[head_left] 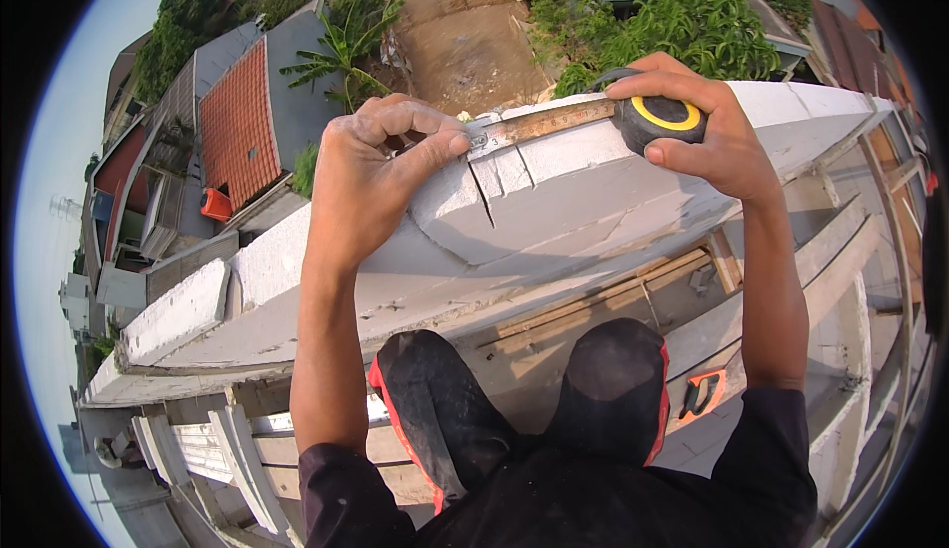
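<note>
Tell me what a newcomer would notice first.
The black-and-yellow tape measure likely stands out first, held in the right hand, its blade running along the top of the white wall to the left hand. Beyond the wall, at upper left, sits an orange tiled roof.

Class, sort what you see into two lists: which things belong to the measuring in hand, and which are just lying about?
In the job:
- black tape-measure case with yellow ring, in the right hand
- long, worn metal blade, its end at the left hand
- pale block wall beneath

Apparently lying about:
- orange-and-black tool handle, untouched
- orange boxy container, below
</note>
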A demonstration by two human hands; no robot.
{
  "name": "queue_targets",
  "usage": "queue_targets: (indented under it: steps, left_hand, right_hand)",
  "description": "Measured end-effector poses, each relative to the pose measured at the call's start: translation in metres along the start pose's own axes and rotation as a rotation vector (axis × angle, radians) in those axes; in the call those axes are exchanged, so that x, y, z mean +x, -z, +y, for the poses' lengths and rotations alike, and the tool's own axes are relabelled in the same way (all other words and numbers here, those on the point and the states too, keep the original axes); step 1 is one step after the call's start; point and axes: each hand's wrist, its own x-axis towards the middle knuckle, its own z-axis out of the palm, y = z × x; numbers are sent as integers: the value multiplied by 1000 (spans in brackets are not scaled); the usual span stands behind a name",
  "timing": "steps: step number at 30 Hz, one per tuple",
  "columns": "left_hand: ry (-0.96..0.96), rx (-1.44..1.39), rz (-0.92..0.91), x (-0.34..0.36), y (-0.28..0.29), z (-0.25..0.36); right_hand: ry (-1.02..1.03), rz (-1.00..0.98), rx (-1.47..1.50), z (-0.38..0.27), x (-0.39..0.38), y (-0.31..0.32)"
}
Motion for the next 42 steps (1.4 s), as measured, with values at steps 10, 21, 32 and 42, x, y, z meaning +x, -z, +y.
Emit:
queue_targets:
  steps: [10, 21, 32, 42]
  left_hand:
    - [-20, 42, -31, 1, 0, -1]
    - [-28, 155, -26, 0, -7, 10]
    - [-157, 223, -31, -1, -4, 11]
    - [-273, -27, -288, -39, -45, 76]
  right_hand:
    - [-3, 22, -50, -2, -5, 1]
    - [23, 96, -47, -1, -10, -6]
    - [80, 116, -102, -1, -11, -8]
    - [12, 157, 11, -93, -70, -68]
